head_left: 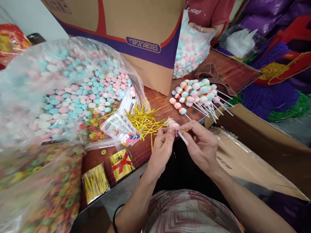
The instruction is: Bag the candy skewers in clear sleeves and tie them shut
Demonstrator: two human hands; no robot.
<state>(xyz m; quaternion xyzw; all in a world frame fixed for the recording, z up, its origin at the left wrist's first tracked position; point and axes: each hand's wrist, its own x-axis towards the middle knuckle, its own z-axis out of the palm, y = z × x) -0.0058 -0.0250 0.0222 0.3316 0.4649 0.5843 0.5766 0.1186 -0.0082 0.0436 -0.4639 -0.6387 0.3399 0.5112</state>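
Note:
Close to the table's front edge, both hands meet around a candy skewer (173, 124) that looks wrapped in a clear bag. My left hand (163, 144) is closed on the wrapped candies at the bag's gathered neck. Beside it, my right hand (202, 142) pinches a gold twist tie (185, 130) by the white stick end. Just left of the fingers lies a loose pile of gold twist ties (145, 121). Behind the hands, a heap of candy skewers (196, 92) rests with sticks pointing right, and one separate skewer (178, 106) lies nearer.
A large open bag of pastel candies (80, 94) fills the left. Printed bags (121, 129) lie before it. Ring candies (60, 191) sit in a bag at lower left, near packed twist ties (96, 183). A tall carton (143, 29) stands behind; an open carton (255, 158) is at right. A person (209, 16) is opposite.

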